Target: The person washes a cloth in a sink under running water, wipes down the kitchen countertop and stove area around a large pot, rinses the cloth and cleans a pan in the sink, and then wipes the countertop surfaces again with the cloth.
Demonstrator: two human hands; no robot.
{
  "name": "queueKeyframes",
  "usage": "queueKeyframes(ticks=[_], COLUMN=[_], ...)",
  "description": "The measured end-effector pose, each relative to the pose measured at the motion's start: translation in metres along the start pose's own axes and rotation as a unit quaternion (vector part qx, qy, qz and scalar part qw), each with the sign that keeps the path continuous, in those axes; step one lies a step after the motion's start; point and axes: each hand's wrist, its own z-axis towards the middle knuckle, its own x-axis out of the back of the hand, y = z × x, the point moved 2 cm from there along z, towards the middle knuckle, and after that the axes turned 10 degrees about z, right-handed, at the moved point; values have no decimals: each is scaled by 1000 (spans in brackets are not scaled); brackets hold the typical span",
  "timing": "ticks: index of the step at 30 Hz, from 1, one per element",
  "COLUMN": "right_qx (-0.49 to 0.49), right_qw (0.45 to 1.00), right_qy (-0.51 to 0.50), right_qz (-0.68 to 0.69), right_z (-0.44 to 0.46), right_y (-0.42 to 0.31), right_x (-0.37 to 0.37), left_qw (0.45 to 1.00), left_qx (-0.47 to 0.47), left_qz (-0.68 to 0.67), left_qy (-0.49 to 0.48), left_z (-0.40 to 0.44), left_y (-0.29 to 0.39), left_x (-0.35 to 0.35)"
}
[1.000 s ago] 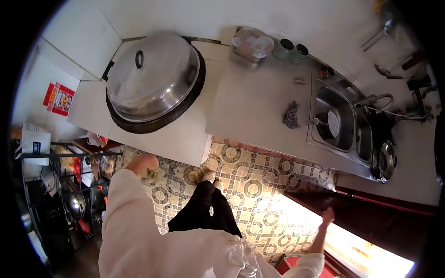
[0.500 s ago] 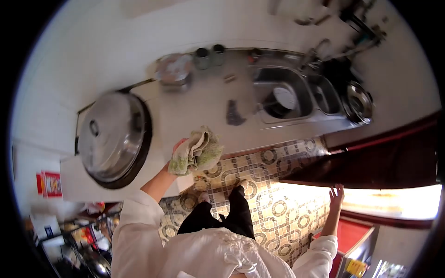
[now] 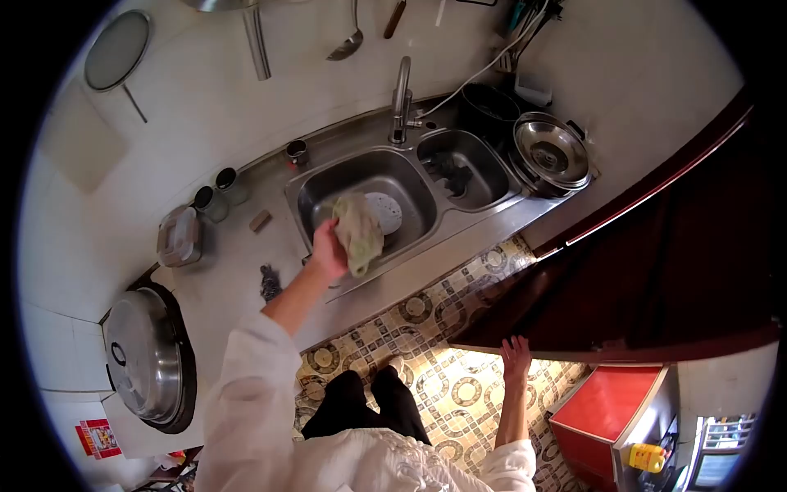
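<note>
My left hand is closed around a crumpled pale green cloth, held above the front of the large sink basin. Behind the cloth, partly covered by it, a round white perforated piece lies in the basin. To the right, my right hand rests with fingers spread on the edge of a dark red door. A dark crumpled item sits in the smaller basin.
A faucet rises behind the basins. Stacked metal pots and lids stand at the right. Along the counter are a plastic container, jars, a dark scrubber-like clump and a large lidded wok. A red cabinet stands behind the door.
My view has turned toward the sink. My left hand has carried the cloth from the counter's front edge to over the large basin. The door has swung and the bright gap beside it has narrowed.
</note>
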Motion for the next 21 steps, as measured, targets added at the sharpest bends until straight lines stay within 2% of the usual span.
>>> queueKeyframes(ticks=[1, 2, 3, 5, 7, 8, 10, 11, 12, 13, 15, 16, 18, 19, 21], right_qx=[9, 3, -10, 16, 31, 44, 60, 59, 44, 30, -10, -19, -45, -60, -171], right_qw=[998, 997, 999, 998, 983, 978, 970, 969, 976, 979, 996, 999, 983, 968, 961], right_qy=[41, 54, 35, 60, 136, 153, 194, 207, 191, 176, 92, 24, -92, -140, -153], right_qz=[49, 63, 14, 21, 117, 132, 131, 120, 91, 98, 6, -43, -150, -198, -155], right_z=[10, 14, 19, 5, -2, 1, -2, -1, 2, 3, 11, 17, 24, 28, 42], right_y=[0, -4, -4, -5, -5, -3, 2, 3, 5, 7, 15, 23, 37, 45, 62], right_x=[17, 28, 39, 26, 6, 3, -20, -34, -49, -70, -121, -149, -215, -254, -316], left_qw=[1000, 996, 986, 974, 958, 863, 716, 549, 351, 355, 316, 325, 328, 340, 342], left_qx=[0, -3, -5, -25, -41, -32, -18, -44, -68, -64, -47, -43, 43, 50, 69], left_qz=[-1, 67, 134, 177, 215, 443, 642, 803, 918, 917, 947, 944, 943, 938, 937], left_qy=[4, 53, 101, 143, 185, 239, 275, 229, 170, 172, 26, 26, 30, 32, 14], left_z=[31, 60, 86, 128, 175, 201, 212, 191, 181, 190, 215, 221, 224, 230, 238], left_y=[5, 11, 13, 8, -7, -14, -15, -11, -11, -15, -27, -26, -31, -35, -41], left_x=[1, 5, 11, 28, 72, 110, 116, 84, 67, 81, 103, 105, 105, 110, 122])
